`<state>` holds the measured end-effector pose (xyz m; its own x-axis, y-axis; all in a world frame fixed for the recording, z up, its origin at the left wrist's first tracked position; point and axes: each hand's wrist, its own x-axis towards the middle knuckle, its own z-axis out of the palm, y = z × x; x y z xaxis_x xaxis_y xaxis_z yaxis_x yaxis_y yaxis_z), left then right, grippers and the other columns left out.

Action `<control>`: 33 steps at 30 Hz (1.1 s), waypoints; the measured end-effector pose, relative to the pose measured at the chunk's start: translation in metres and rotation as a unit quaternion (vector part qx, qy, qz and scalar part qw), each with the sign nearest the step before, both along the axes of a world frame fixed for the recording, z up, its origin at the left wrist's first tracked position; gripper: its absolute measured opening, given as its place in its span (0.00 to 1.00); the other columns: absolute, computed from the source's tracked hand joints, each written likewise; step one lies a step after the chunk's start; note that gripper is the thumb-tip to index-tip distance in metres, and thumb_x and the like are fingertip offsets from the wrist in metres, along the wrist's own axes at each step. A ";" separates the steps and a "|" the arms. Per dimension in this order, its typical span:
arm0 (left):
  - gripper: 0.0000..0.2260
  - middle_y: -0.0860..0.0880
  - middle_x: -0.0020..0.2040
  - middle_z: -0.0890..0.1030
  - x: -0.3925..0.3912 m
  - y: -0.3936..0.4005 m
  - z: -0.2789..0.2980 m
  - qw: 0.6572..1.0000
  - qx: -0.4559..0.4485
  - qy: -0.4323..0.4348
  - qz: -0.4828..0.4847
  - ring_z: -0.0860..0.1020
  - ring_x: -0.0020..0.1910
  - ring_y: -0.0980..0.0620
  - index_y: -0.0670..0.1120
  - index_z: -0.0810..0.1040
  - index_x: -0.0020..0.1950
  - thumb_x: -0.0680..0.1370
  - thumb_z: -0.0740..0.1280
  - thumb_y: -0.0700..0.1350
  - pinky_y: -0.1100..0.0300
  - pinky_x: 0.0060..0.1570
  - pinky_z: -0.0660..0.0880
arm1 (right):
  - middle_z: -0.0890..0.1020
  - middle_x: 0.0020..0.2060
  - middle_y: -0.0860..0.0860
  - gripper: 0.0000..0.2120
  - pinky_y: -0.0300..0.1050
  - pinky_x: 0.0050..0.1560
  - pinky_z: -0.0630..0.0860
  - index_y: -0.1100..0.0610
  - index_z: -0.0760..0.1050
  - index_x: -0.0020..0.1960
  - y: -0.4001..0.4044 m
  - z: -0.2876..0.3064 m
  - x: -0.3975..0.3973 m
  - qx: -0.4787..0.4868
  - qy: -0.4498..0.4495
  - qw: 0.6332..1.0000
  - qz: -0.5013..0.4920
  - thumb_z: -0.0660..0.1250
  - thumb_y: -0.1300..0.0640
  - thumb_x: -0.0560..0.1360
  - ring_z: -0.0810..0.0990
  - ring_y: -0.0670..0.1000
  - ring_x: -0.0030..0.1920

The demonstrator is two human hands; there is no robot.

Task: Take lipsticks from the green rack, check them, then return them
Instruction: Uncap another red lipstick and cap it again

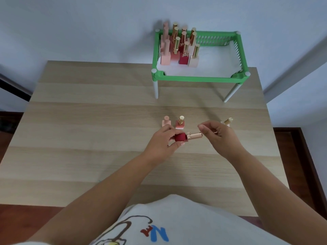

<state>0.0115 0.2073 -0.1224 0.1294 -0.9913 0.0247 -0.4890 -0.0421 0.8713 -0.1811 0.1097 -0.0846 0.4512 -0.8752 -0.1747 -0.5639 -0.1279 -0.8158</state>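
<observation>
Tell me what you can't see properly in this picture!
- Head view: the cream lipstick on the wooden table is mostly hidden behind the right hand.
- The left hand covers part of the red-based lipstick.
- The back lipsticks in the green rack overlap, so they cannot be counted.

Left hand [163,141] in closed grip, right hand [218,137] pinching alongside.

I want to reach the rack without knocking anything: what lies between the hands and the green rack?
Head view: three lipsticks stand just beyond the hands; then bare table up to the green rack.
</observation>
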 end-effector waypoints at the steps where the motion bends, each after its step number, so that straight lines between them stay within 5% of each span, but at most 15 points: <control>1: 0.14 0.54 0.48 0.76 0.000 0.000 0.000 1.000 -0.001 0.000 0.002 0.74 0.46 0.66 0.49 0.81 0.58 0.73 0.73 0.43 0.78 0.47 0.67 | 0.80 0.34 0.38 0.03 0.28 0.34 0.71 0.41 0.79 0.45 0.000 0.002 -0.001 0.010 -0.014 1.000 0.014 0.68 0.44 0.72 0.75 0.38 0.33; 5: 0.13 0.53 0.48 0.76 0.001 -0.001 0.001 1.000 0.001 -0.003 0.002 0.73 0.46 0.67 0.49 0.81 0.58 0.74 0.73 0.43 0.78 0.44 0.68 | 0.81 0.48 0.43 0.13 0.35 0.53 0.75 0.45 0.79 0.50 0.002 0.004 -0.004 0.016 -0.020 0.995 0.095 0.73 0.58 0.70 0.80 0.42 0.50; 8: 0.13 0.54 0.48 0.75 0.000 -0.003 0.001 1.000 0.001 -0.002 -0.001 0.73 0.46 0.66 0.48 0.81 0.58 0.74 0.73 0.43 0.77 0.46 0.68 | 0.83 0.43 0.45 0.12 0.33 0.50 0.75 0.46 0.81 0.48 0.004 0.002 -0.002 0.010 -0.022 0.997 0.071 0.72 0.62 0.70 0.81 0.42 0.45; 18: 0.13 0.58 0.48 0.75 0.001 -0.003 0.000 1.000 -0.004 -0.010 0.003 0.74 0.47 0.66 0.48 0.81 0.58 0.74 0.73 0.44 0.77 0.47 0.68 | 0.82 0.35 0.45 0.04 0.27 0.35 0.71 0.46 0.81 0.46 0.005 0.001 0.006 0.035 -0.044 0.998 0.014 0.71 0.51 0.72 0.76 0.39 0.33; 24: 0.14 0.56 0.49 0.75 0.002 -0.004 -0.002 1.000 0.008 -0.003 0.007 0.74 0.48 0.68 0.46 0.80 0.60 0.74 0.73 0.44 0.77 0.47 0.68 | 0.78 0.53 0.42 0.17 0.33 0.52 0.74 0.46 0.79 0.55 0.004 0.002 0.004 -0.016 -0.022 0.998 0.064 0.76 0.55 0.68 0.78 0.41 0.48; 27: 0.14 0.54 0.49 0.75 0.001 -0.004 -0.002 1.000 0.008 -0.004 0.007 0.73 0.48 0.67 0.47 0.80 0.59 0.74 0.73 0.44 0.77 0.48 0.68 | 0.81 0.47 0.46 0.14 0.35 0.53 0.75 0.49 0.80 0.53 0.005 0.000 0.004 -0.023 -0.018 0.997 0.076 0.73 0.61 0.70 0.79 0.42 0.47; 33: 0.14 0.52 0.50 0.76 0.002 -0.008 -0.002 1.000 0.015 -0.023 0.000 0.75 0.48 0.58 0.48 0.80 0.59 0.74 0.73 0.46 0.72 0.50 0.71 | 0.81 0.36 0.43 0.05 0.26 0.41 0.71 0.48 0.81 0.48 0.003 0.000 0.010 -0.034 0.002 0.998 0.050 0.70 0.56 0.73 0.76 0.40 0.39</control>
<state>0.0136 0.1995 -0.1244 0.1287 -0.9917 0.0019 -0.5290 -0.0670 0.8460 -0.1716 0.1130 -0.0850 0.5370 -0.8351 -0.1196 -0.5493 -0.2386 -0.8009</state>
